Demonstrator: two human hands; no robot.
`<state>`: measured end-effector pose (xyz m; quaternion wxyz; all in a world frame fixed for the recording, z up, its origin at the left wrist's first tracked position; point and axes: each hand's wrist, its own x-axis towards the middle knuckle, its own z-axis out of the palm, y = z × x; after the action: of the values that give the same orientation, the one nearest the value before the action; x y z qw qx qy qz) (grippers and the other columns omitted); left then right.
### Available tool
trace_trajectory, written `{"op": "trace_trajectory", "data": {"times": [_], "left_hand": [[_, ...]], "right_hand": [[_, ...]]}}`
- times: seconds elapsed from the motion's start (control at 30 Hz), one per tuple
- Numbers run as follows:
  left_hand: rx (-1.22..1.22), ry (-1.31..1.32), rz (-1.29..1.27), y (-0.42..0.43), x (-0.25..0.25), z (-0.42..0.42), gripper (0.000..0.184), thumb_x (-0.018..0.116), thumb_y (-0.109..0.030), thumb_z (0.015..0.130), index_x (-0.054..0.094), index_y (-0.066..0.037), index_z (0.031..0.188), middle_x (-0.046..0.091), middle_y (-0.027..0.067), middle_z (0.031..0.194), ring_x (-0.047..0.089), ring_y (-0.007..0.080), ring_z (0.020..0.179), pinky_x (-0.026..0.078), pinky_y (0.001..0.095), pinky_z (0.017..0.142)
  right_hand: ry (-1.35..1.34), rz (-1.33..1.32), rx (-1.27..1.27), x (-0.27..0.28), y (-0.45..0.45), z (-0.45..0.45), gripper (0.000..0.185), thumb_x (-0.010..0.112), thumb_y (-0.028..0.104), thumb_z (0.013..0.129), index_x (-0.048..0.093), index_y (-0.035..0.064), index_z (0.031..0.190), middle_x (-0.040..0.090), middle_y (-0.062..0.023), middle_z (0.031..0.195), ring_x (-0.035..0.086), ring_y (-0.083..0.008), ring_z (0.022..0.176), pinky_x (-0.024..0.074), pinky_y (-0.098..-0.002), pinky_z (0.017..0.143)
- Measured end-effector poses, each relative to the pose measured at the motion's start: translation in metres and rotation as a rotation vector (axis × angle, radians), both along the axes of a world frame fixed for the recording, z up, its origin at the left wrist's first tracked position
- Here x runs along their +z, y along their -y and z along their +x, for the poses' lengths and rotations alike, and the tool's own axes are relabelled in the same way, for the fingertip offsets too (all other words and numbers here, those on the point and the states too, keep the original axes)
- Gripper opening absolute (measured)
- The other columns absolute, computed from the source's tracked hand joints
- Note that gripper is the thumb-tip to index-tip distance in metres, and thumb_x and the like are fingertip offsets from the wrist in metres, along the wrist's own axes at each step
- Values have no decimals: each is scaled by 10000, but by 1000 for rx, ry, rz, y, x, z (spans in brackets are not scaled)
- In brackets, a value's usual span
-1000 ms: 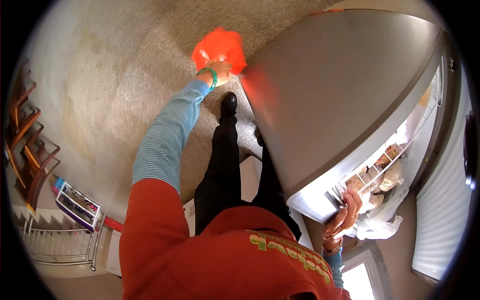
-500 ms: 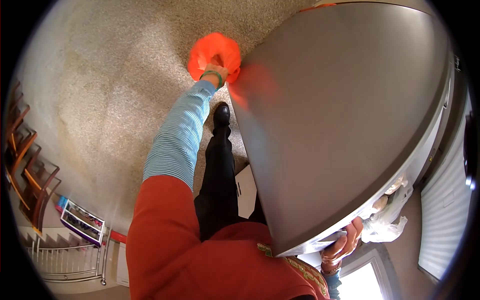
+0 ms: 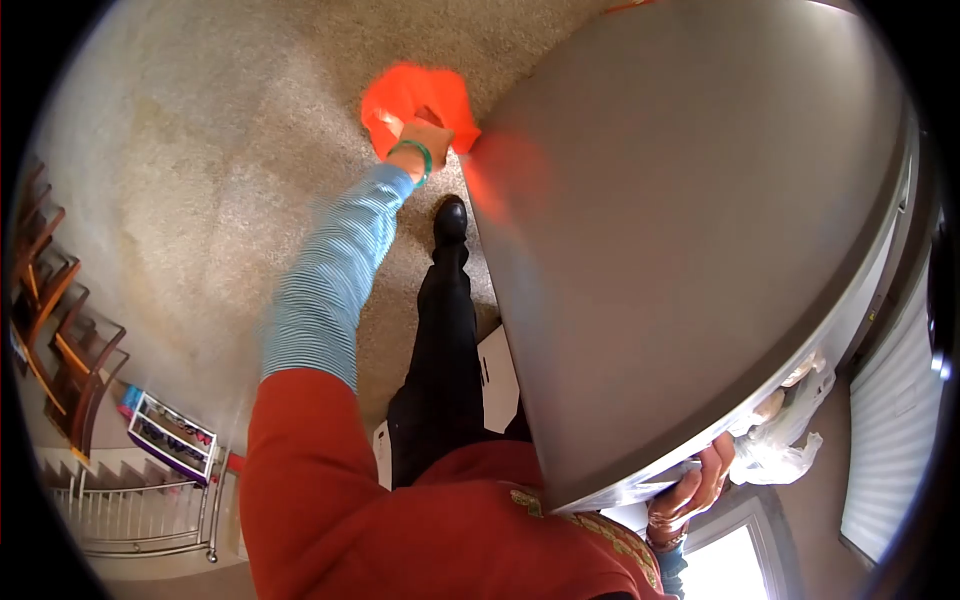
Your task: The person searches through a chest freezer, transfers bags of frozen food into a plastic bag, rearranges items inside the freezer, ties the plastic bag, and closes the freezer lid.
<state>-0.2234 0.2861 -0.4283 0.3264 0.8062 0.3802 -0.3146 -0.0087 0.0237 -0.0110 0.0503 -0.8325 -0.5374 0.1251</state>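
Observation:
In the head view a bright orange cloth [image 3: 440, 90] is bunched in my left hand [image 3: 428, 143], its fingers closed around it and a green bangle at the wrist. The cloth sits at the left edge of a large grey refrigerator door [image 3: 690, 200], and its orange reflection shows on the glossy surface. Whether cloth and door touch, I cannot tell. My right hand [image 3: 703, 485] is curled round the door's inner side at lower right, fingers bent over its edge. A white plastic bag [image 3: 780, 450] hangs beside those fingers, with pale rounded items near it.
Speckled floor [image 3: 200, 190] spreads to the left. A black shoe [image 3: 451, 220] stands close to the door. Wooden chairs [image 3: 65, 340], a small rack [image 3: 172, 438] and a metal stair railing [image 3: 140, 550] are at far left. A bright window [image 3: 725, 560] lies at lower right.
My left hand has shifted slightly left with the orange cloth, and the sleeve is blurred by motion. The right hand keeps its hold on the door while the view has moved a little.

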Motion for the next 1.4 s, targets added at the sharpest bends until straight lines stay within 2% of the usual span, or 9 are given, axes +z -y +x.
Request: {"op": "trace_trajectory", "data": {"times": [0.23,0.27,0.47,0.63,0.93,1.07,1.13,1.27,1.4], "left_hand": [[298,-34,-105,33,-49,-5,244,464,-172,844,535,-34,1033,616,197,1012,574,346,1011,437,435,852],[316,-10,-90,34,-44,-4,251,468,-135,835,516,-13,1049,609,204,1026,570,353,1013,442,440,844],[223,28,-108,31,-46,6,279,519,-66,771,497,-10,1043,599,207,1024,571,363,987,466,444,791],[169,36,-64,46,-61,11,280,549,-65,748,500,-14,1018,587,221,1042,593,360,924,474,441,762],[224,661,283,52,-47,-82,302,550,-100,787,553,-32,1081,585,154,1044,552,320,990,446,395,835],[867,659,102,-17,37,-170,370,533,-143,855,514,-37,1209,554,117,1189,518,209,1101,406,306,931],[912,669,321,-64,105,-197,328,531,-128,873,531,-43,1190,575,111,1142,562,203,1016,447,298,864],[1068,891,588,-43,326,-89,230,504,-134,907,566,-44,1109,621,69,1009,608,172,866,489,278,747],[840,1073,713,21,436,33,187,491,-113,911,590,-21,1040,632,76,957,603,165,856,487,274,747]], "right_hand": [[12,-15,-25,1,-1,-1,421,280,292,877,526,-48,914,520,-193,940,522,-285,816,441,-383,680],[-92,-34,-111,6,4,-1,382,327,274,879,536,-21,1000,533,-191,1069,519,-339,975,371,-426,881],[49,-167,139,10,48,20,342,293,204,920,404,2,1173,504,-200,1125,477,-390,1042,351,-476,917],[-144,-59,-78,8,11,7,356,338,239,875,531,-38,989,528,-196,1049,497,-351,1018,380,-414,887],[-250,87,-16,8,1,19,291,580,48,667,565,-29,948,537,-200,994,523,-373,894,431,-436,773],[-326,244,-13,14,0,21,292,645,56,703,547,-2,971,525,-172,1014,519,-348,918,441,-413,799],[-417,293,-29,19,3,24,292,644,38,702,563,5,981,531,-168,1038,527,-347,909,447,-408,790],[-886,456,-83,30,20,67,249,594,9,763,554,-3,1008,543,-173,1036,574,-274,881,481,-353,730],[-524,722,-211,-25,25,174,188,552,-8,787,583,-25,972,585,-162,836,587,-257,721,471,-303,624]]}}
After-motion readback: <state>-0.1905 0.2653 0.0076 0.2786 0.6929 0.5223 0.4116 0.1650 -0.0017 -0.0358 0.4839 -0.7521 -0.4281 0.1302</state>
